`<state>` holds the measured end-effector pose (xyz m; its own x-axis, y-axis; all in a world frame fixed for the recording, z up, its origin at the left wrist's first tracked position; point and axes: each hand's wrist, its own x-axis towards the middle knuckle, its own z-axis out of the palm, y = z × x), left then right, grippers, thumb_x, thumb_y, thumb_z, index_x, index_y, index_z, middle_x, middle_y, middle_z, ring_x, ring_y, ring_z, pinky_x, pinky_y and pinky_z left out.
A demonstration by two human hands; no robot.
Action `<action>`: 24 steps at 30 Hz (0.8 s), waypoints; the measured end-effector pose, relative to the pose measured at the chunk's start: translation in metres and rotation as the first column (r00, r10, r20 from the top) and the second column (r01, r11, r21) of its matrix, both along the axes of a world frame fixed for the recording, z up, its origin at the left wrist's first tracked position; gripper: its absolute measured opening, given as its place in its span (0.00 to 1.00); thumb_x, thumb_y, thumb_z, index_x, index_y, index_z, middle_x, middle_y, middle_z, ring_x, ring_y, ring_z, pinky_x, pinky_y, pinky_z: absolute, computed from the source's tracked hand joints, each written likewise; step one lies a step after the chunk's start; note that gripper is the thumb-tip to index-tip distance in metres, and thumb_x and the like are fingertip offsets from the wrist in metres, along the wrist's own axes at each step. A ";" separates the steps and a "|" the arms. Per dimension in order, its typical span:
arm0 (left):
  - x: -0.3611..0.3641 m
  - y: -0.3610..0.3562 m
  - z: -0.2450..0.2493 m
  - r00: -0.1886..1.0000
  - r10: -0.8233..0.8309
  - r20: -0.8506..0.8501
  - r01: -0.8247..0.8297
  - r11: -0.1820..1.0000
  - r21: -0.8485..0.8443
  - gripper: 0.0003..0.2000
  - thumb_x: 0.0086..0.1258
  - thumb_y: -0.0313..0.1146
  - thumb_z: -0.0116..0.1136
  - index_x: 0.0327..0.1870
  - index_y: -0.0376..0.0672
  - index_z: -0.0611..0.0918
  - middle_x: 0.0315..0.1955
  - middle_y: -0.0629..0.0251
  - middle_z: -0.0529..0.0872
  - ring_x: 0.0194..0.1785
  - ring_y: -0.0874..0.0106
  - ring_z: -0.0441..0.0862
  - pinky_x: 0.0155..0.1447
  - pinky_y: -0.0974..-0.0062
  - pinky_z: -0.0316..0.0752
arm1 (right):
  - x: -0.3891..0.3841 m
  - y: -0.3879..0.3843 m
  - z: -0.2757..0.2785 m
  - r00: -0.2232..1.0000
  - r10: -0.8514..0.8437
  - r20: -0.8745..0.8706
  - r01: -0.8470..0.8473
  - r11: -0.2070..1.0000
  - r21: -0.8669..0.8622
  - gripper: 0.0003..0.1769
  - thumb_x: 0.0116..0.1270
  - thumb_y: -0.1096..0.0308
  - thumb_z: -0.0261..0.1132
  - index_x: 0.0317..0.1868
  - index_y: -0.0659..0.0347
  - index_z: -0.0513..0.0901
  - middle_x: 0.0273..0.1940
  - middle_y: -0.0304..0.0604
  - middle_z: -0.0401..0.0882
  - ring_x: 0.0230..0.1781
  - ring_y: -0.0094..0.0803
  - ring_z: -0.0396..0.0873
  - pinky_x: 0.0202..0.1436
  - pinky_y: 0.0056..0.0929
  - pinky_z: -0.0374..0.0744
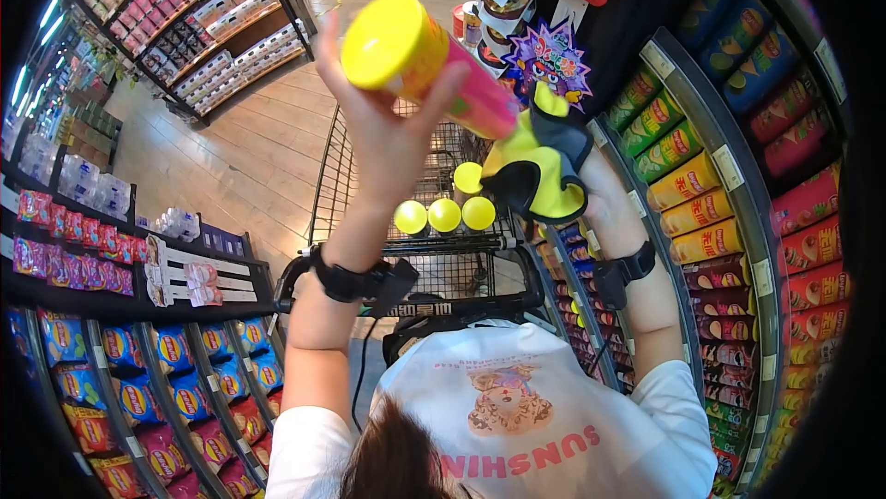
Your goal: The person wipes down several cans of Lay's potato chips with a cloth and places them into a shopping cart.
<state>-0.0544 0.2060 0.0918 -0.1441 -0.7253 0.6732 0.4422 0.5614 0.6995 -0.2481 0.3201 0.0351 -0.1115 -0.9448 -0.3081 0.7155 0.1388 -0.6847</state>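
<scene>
My left hand (374, 134) is closed around a chip canister (480, 97) with a yellow lid and a pink body. The canister is tilted, its lid up toward the left. At its lower end, my right hand (604, 187) grips a yellow and black cloth (544, 162), which covers or touches the canister's base. Most of the right fingers are hidden behind the cloth. Below both hands is a wire shopping cart (337, 167), where several upright canisters (444, 216) show their yellow lids.
Shelves of chip canisters (678, 180) rise close on the right. Bagged chips (138, 397) fill racks at the lower left, with small pink and purple packets (69, 264) above them. A display with colourful signs (554, 60) stands ahead. Wooden floor (240, 153) runs beyond the cart.
</scene>
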 end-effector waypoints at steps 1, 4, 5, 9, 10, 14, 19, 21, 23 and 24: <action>0.003 -0.009 0.009 0.997 0.011 0.082 -0.012 1.000 0.008 0.45 0.52 0.28 0.75 0.68 0.39 0.54 0.57 0.54 0.69 0.57 0.66 0.75 0.59 0.67 0.76 | -0.006 0.004 -0.001 0.992 -0.105 -0.077 0.102 0.994 -0.041 0.15 0.72 0.67 0.58 0.56 0.62 0.77 0.48 0.44 0.83 0.43 0.31 0.84 0.48 0.30 0.83; 0.014 -0.048 0.018 0.911 -0.112 0.397 0.065 0.989 0.129 0.41 0.50 0.26 0.75 0.64 0.39 0.61 0.53 0.55 0.75 0.55 0.66 0.78 0.59 0.67 0.76 | -0.032 0.014 -0.011 0.959 -0.215 -0.185 0.208 0.977 -0.056 0.14 0.72 0.69 0.56 0.56 0.62 0.76 0.48 0.43 0.82 0.44 0.30 0.83 0.48 0.29 0.82; 0.013 -0.054 0.014 0.862 -0.093 0.499 0.026 0.990 0.140 0.39 0.48 0.26 0.75 0.62 0.40 0.65 0.50 0.56 0.78 0.55 0.67 0.78 0.59 0.68 0.75 | -0.035 0.020 -0.011 0.951 -0.220 -0.219 0.202 0.974 -0.101 0.17 0.69 0.65 0.63 0.53 0.66 0.78 0.46 0.44 0.83 0.41 0.29 0.84 0.46 0.28 0.83; 0.002 -0.102 -0.052 0.708 -0.009 0.706 -0.038 0.998 0.050 0.39 0.44 0.28 0.77 0.59 0.40 0.66 0.50 0.54 0.78 0.55 0.65 0.77 0.60 0.67 0.74 | -0.041 0.037 -0.017 0.915 -0.282 -0.288 0.266 0.959 -0.096 0.19 0.68 0.68 0.62 0.58 0.66 0.75 0.49 0.43 0.82 0.44 0.29 0.83 0.50 0.26 0.81; 0.001 -0.108 -0.065 0.670 -0.007 0.743 -0.052 0.997 0.056 0.38 0.44 0.28 0.77 0.58 0.41 0.67 0.50 0.54 0.78 0.55 0.65 0.77 0.59 0.67 0.74 | -0.038 0.039 -0.016 0.914 -0.289 -0.283 0.272 0.957 -0.097 0.19 0.68 0.68 0.62 0.58 0.66 0.75 0.49 0.43 0.82 0.44 0.29 0.83 0.50 0.26 0.81; -0.003 -0.121 -0.120 0.338 0.220 0.915 -0.127 0.974 -0.187 0.39 0.40 0.36 0.77 0.56 0.44 0.68 0.51 0.53 0.76 0.55 0.54 0.76 0.58 0.57 0.73 | -0.033 0.040 -0.022 0.866 -0.163 -0.473 0.165 0.986 -0.038 0.24 0.71 0.68 0.59 0.66 0.62 0.69 0.55 0.38 0.78 0.53 0.27 0.79 0.57 0.27 0.77; -0.017 -0.114 -0.164 -0.028 0.276 0.961 -0.085 0.957 -0.278 0.42 0.41 0.40 0.75 0.61 0.45 0.65 0.52 0.50 0.76 0.57 0.52 0.75 0.57 0.48 0.69 | -0.040 0.020 -0.056 0.919 -0.031 -0.393 0.058 0.997 0.056 0.22 0.73 0.61 0.59 0.64 0.59 0.70 0.54 0.37 0.79 0.52 0.27 0.79 0.56 0.28 0.77; -0.023 -0.107 -0.180 -0.108 0.257 0.960 -0.023 0.965 -0.261 0.42 0.43 0.39 0.74 0.63 0.45 0.65 0.53 0.49 0.75 0.56 0.51 0.75 0.57 0.50 0.70 | -0.041 0.019 -0.063 0.926 -0.033 -0.377 0.065 0.995 0.074 0.22 0.73 0.60 0.59 0.63 0.59 0.71 0.53 0.37 0.79 0.51 0.26 0.80 0.56 0.28 0.77; -0.030 -0.103 -0.188 -0.214 0.156 0.964 0.024 0.988 -0.154 0.37 0.49 0.37 0.70 0.62 0.41 0.66 0.55 0.46 0.71 0.60 0.47 0.71 0.58 0.49 0.70 | -0.040 0.021 -0.065 0.941 -0.042 -0.335 0.073 0.994 0.081 0.21 0.73 0.59 0.59 0.61 0.59 0.73 0.51 0.36 0.80 0.50 0.26 0.80 0.55 0.28 0.78; -0.033 -0.105 -0.198 -0.211 0.162 0.964 0.037 0.987 -0.157 0.37 0.49 0.37 0.70 0.62 0.41 0.66 0.55 0.46 0.71 0.60 0.47 0.71 0.58 0.49 0.70 | -0.040 0.024 -0.064 0.940 -0.055 -0.336 0.086 0.993 0.078 0.21 0.73 0.59 0.59 0.61 0.59 0.73 0.51 0.36 0.80 0.50 0.26 0.80 0.55 0.28 0.78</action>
<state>-0.0869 0.1011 -0.1063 -0.6538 -0.7376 -0.1688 -0.7559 0.6270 0.1884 -0.2885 0.3442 -0.0290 -0.2880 -0.9008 -0.3249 0.4588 0.1680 -0.8725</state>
